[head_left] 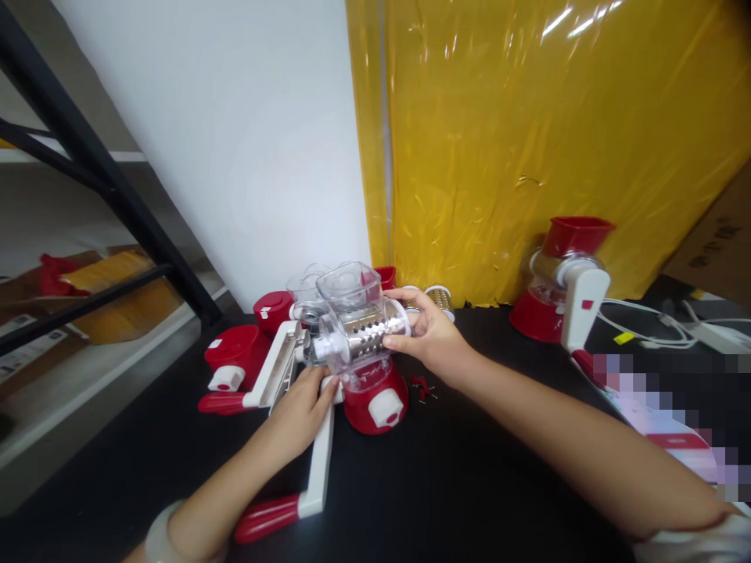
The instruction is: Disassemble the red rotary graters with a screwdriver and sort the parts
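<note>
A rotary grater with a clear plastic housing (348, 285) and a red base (367, 407) stands upright in front of me. At its right side my right hand (431, 335) is closed on the perforated steel grater drum (372, 332), thumb on the metal and the other fingers around the white end. The drum sits in the housing, partly out toward the right. Lower left, my left hand (305, 407) is closed around the upper end of a white crank handle (320, 461) with a red grip. Its fingertips are partly hidden. A white knob (387, 408) is on the base.
Left of the grater are more red bases (238, 352) and another crank handle (275, 363). Spare drums (439, 297) lie behind my right hand. Small red pieces (421, 387) lie beside the base. An assembled grater (555, 289) and white cables (645, 328) are at right.
</note>
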The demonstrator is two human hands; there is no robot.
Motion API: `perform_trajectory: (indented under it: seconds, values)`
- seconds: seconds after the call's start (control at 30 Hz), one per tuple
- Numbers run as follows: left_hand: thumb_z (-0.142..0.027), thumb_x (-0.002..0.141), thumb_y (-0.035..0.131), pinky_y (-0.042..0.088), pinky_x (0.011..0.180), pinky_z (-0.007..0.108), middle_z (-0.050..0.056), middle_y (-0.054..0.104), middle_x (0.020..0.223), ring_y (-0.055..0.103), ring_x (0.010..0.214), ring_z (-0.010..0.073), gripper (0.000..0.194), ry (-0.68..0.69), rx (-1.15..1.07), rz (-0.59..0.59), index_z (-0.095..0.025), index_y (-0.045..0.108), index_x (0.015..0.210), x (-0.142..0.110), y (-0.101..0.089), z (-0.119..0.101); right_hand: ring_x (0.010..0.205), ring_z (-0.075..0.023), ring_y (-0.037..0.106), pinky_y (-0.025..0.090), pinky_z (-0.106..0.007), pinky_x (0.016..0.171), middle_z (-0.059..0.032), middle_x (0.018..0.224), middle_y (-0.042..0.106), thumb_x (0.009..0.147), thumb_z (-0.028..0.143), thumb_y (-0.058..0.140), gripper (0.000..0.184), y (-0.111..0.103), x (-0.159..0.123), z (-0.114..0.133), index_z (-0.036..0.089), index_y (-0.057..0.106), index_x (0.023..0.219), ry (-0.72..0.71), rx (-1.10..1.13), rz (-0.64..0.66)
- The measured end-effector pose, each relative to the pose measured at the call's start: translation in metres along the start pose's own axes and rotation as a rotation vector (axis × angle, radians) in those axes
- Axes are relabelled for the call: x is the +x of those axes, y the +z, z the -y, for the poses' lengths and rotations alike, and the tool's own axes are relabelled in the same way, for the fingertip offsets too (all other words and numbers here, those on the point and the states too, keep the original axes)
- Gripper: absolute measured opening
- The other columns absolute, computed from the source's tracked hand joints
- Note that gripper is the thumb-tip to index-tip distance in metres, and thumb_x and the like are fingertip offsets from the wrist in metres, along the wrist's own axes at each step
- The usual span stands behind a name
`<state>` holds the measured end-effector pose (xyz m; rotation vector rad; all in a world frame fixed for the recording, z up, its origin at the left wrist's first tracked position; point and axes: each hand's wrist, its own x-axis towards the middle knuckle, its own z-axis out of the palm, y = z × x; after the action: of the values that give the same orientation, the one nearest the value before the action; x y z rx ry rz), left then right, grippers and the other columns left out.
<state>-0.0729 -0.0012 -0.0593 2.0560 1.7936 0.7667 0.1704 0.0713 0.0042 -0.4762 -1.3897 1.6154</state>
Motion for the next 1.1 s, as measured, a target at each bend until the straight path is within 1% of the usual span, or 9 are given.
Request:
perform_trajectory:
  seconds: [0.17,0.33,0.4,0.53,0.63,0.73,0.93,1.03,1.1]
  values:
    - [-0.051,0.099,0.034,0.043,0.105,0.056,0.017,0.064,0.113,0.061,0.113,0.0339,0.045,0.007,-0.014,0.014,-0.015,0.060,0.103,0.000,-0.006,-0.009,0.086,-0.0183,0.071,0.057,-0.040,0.089,-0.0006,0.094,0.071,0.055,0.022,0.091,0.078,-0.004,0.002,0.000,0.026,0.049,0.121,0.005,0.004,-0.039]
    - [-0.056,0.102,0.033,0.033,0.117,0.053,0.016,0.054,0.141,0.047,0.136,0.0320,0.055,0.000,-0.183,-0.090,-0.017,0.045,0.138,-0.002,-0.015,-0.025,0.090,-0.0173,0.069,0.055,-0.041,0.095,-0.0008,0.103,0.068,0.049,0.021,0.093,0.082,-0.012,0.006,-0.003,0.026,0.051,0.119,-0.013,0.007,-0.071]
    - [-0.059,0.101,0.032,0.029,0.120,0.052,0.014,0.046,0.151,0.039,0.143,0.0321,0.060,-0.012,-0.272,-0.093,-0.019,0.040,0.144,-0.002,-0.016,-0.030,0.093,-0.0182,0.069,0.054,-0.042,0.096,-0.0017,0.106,0.067,0.048,0.022,0.094,0.082,-0.014,0.008,-0.003,0.026,0.052,0.119,-0.010,0.001,-0.069]
    - [-0.054,0.101,0.045,0.030,0.121,0.047,0.013,0.035,0.159,0.034,0.146,0.0300,0.066,0.124,-0.467,0.056,-0.022,0.023,0.153,0.003,-0.014,-0.041,0.097,-0.0193,0.067,0.052,-0.042,0.098,-0.0029,0.111,0.065,0.048,0.023,0.094,0.084,-0.023,0.011,-0.003,0.026,0.052,0.121,-0.015,-0.044,-0.044]
    - [-0.047,0.092,0.065,0.032,0.120,0.048,0.014,0.038,0.157,0.041,0.142,0.0301,0.086,0.192,-0.431,0.133,-0.024,0.011,0.155,0.010,-0.009,-0.045,0.097,-0.0182,0.066,0.052,-0.040,0.095,-0.0030,0.112,0.065,0.047,0.022,0.094,0.084,-0.034,0.015,-0.004,0.026,0.054,0.121,-0.011,-0.082,0.011]
    - [-0.047,0.086,0.073,0.034,0.119,0.052,0.015,0.045,0.151,0.046,0.137,0.0323,0.091,0.187,-0.296,0.142,-0.024,0.017,0.154,0.014,-0.005,-0.041,0.096,-0.0175,0.065,0.052,-0.039,0.095,-0.0021,0.109,0.065,0.046,0.022,0.095,0.084,-0.047,0.020,-0.006,0.026,0.056,0.120,-0.001,-0.098,0.061]
    - [-0.051,0.087,0.071,0.041,0.113,0.051,0.013,0.057,0.138,0.056,0.126,0.0325,0.075,0.226,-0.181,0.127,-0.023,0.035,0.147,0.015,0.003,-0.031,0.093,-0.0156,0.068,0.054,-0.037,0.093,-0.0020,0.103,0.069,0.058,0.024,0.091,0.072,-0.067,0.022,0.005,0.025,0.056,0.121,0.079,0.045,0.166]
    - [-0.056,0.087,0.068,0.047,0.108,0.049,0.014,0.056,0.140,0.058,0.124,0.0323,0.076,0.214,-0.122,0.143,-0.024,0.035,0.147,0.013,-0.008,-0.035,0.088,-0.0149,0.069,0.056,-0.036,0.088,-0.0027,0.100,0.071,0.064,0.023,0.087,0.074,-0.081,0.020,0.023,0.025,0.053,0.129,0.118,-0.005,0.121]
    - [-0.061,0.087,0.066,0.048,0.107,0.051,0.014,0.052,0.145,0.055,0.128,0.0341,0.079,0.201,-0.003,0.088,-0.025,0.034,0.149,0.004,-0.028,-0.034,0.082,-0.0155,0.070,0.057,-0.035,0.083,-0.0019,0.092,0.072,0.064,0.024,0.087,0.076,-0.093,0.018,0.038,0.023,0.052,0.131,0.135,-0.107,0.046]
